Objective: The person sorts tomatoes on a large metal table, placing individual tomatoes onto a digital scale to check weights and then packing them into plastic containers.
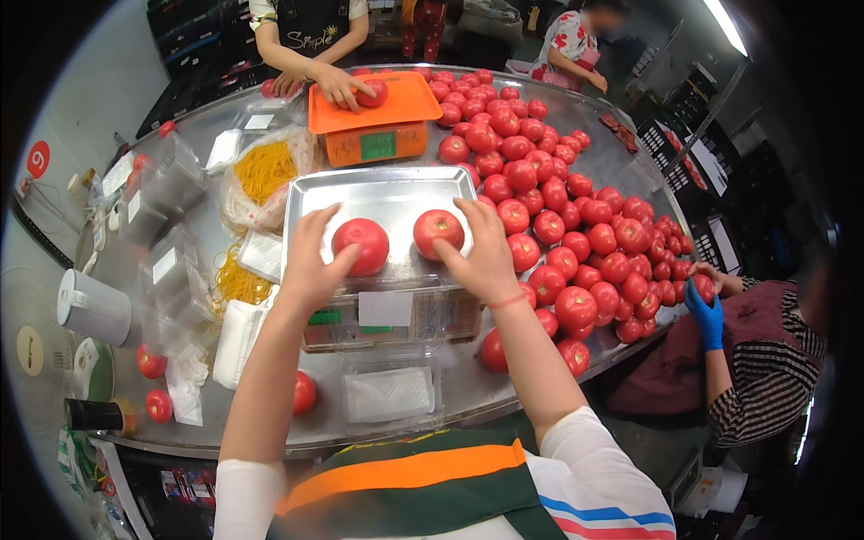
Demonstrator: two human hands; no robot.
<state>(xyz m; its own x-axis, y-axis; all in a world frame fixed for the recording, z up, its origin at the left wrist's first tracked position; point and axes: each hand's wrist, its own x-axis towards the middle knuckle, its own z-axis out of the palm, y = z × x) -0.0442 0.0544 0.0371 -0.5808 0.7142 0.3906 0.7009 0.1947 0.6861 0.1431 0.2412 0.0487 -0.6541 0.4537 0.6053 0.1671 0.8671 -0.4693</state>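
Observation:
Two red tomatoes rest on a metal tray point(385, 182) that sits on a scale point(331, 337) with green displays. My left hand point(316, 260) curves around the outer side of the left tomato point(361, 244), its thumb at the fruit's lower edge. At the right tomato point(437, 233), my right hand point(478, 253) has its thumb on the front and its fingers along the far side. Whether either hand bears any weight cannot be told. A clear plastic clamshell box point(390, 393) with a white absorbent pad lies nearer my body, and part of another clear box stands in front of the scale.
Many tomatoes point(540, 209) are heaped at the right. An orange scale point(378, 145) stands beyond the tray, a co-worker's hand at its tomato. Yellow rubber bands point(265, 172), stacked clear boxes point(172, 277) and a white pitcher point(94, 307) occupy the left. Another co-worker at right handles a tomato.

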